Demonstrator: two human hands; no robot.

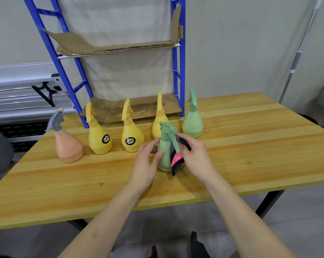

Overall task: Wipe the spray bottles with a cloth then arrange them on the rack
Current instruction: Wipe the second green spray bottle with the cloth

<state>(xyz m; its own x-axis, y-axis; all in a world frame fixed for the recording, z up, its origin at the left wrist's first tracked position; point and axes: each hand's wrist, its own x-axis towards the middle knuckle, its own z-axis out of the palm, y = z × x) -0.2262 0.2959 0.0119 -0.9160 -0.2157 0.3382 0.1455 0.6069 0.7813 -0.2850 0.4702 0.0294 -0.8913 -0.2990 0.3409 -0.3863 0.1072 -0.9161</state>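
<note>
A blue steel rack [181,58] with cardboard-lined shelves stands behind and above the grip, at the far edge of the wooden counter [250,146], none of the six spray bottles yet on it. Between the rack and the grip runs a row of five: a peach spray bottle with a grey trigger [68,144] far to the left, three yellow spray bottles [99,138] nearer, one of them partly hidden directly behind the grip, and a green spray bottle [192,121] just behind and to the right. The sixth, a pale green spray bottle [165,153], stands upright on the counter inside the grip: the left hand [146,162] curls thumb and fingers round its left flank, steadying it, while the right hand [196,157] presses a folded dark-grey and pink cloth [177,159] against its right side, just below the trigger. The bottle looks like thin matte plastic, probably light and easy to tip, so a hold low on the wide body, or round the narrow neck under the trigger head, seems safest; the cloth is soft and limp.
</note>
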